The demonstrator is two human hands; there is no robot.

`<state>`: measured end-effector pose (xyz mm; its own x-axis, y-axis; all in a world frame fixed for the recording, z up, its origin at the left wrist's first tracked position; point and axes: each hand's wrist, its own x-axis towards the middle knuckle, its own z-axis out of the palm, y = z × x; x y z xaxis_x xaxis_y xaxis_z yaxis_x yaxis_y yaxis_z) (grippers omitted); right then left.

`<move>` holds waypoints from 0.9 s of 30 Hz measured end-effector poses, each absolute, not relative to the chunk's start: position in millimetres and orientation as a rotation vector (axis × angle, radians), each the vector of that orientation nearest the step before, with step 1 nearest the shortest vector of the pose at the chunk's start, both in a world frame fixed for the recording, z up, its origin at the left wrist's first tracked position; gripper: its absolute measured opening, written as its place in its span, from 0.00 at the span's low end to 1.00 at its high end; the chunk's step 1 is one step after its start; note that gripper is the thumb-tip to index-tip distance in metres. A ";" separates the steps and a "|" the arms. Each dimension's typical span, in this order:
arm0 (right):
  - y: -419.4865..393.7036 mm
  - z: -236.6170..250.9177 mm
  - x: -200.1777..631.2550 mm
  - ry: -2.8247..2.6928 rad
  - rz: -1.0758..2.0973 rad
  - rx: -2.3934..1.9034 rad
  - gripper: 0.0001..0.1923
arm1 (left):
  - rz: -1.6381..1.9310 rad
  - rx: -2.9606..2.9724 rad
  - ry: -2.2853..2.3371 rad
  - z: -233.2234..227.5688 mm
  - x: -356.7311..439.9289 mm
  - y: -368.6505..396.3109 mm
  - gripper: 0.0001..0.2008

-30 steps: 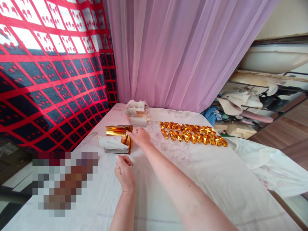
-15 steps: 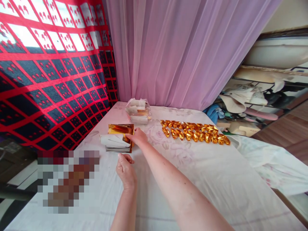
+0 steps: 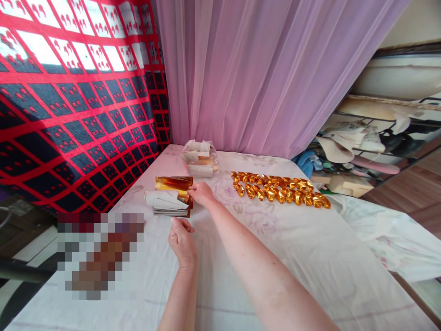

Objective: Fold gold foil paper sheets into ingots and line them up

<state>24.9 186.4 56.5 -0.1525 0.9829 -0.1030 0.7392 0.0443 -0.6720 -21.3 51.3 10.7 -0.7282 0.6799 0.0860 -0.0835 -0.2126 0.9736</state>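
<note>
A stack of gold foil paper sheets (image 3: 174,184) lies on the cloth-covered table, with white backs folded over its near part. My right hand (image 3: 201,194) is at the stack's right edge, thumb and fingers pinched together on a foil sheet there. Closer to me, my left hand (image 3: 181,243) hovers just below the stack, its fingers curled closed, with nothing visible in them. To the right, folded gold foil ingots (image 3: 270,194) stand in two rows.
Behind the stack is a clear plastic bag (image 3: 200,158) of more paper. A pixelated reddish-brown patch (image 3: 106,257) covers something at the table's left. Purple curtains (image 3: 262,73) hang at the back, and a cluttered shelf (image 3: 358,138) stands on the right.
My right hand's fingers have drawn together and shifted slightly on the stack's right edge. My left hand stays curled near the same spot. The view has moved a little.
</note>
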 end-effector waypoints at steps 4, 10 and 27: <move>185.6 54.4 29.6 -1.923 0.876 -1.696 0.11 | 1.987 0.707 1.535 11.2 -21.1 51.2 0.27; 186.4 50.2 25.8 -1.858 0.847 -1.694 0.11 | 1.982 0.696 1.528 11.7 -20.7 51.2 0.27; 174.0 41.8 110.1 -1.694 0.742 -1.648 0.13 | 1.967 0.774 1.582 15.3 -21.0 52.9 0.28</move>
<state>110.1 174.0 41.8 0.0038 0.9978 0.0655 0.6279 0.0486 -0.7768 -21.0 52.9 15.3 -0.7158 0.6876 0.1217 -0.0283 -0.2027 0.9788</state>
